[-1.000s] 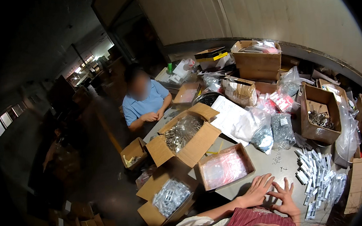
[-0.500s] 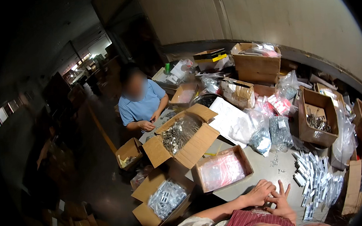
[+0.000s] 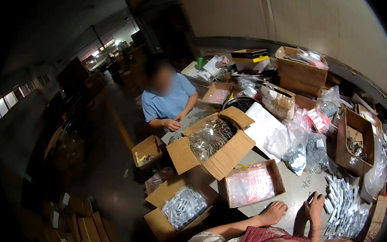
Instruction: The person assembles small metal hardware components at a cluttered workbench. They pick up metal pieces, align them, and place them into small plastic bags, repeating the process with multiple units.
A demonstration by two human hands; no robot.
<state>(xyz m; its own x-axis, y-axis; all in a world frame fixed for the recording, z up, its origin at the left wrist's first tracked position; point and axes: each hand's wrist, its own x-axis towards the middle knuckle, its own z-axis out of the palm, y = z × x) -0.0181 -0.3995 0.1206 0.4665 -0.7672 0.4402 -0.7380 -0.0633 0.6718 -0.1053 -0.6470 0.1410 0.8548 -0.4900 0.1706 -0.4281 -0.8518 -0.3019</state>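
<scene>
My left hand [image 3: 274,212] rests on the grey tabletop [image 3: 254,209], just below an open box of clear plastic bags [image 3: 253,184]. Its fingers are curled, and whatever they hold, if anything, is hidden. Farther right, my right hand [image 3: 315,208] is raised with thumb and forefinger close together, a small dark spot showing between them that is too small to name. Right beside it lies a heap of slim silver-white metal pieces [image 3: 340,200], some in clear wrapping. Several tiny metal parts [image 3: 305,183] are scattered on the table beyond my right hand.
An open carton of metal parts [image 3: 210,137] stands mid-table, and a carton of wrapped metal pieces [image 3: 185,206] sits lower left. Across the table a person in a blue shirt [image 3: 167,98] works with both hands. Filled plastic bags [image 3: 316,151] and a brown box [image 3: 355,140] crowd the right.
My hands, close together half a second ago with fingers meeting, are now apart, the right one beside the heap. The whole view has shifted, so the table appears farther right.
</scene>
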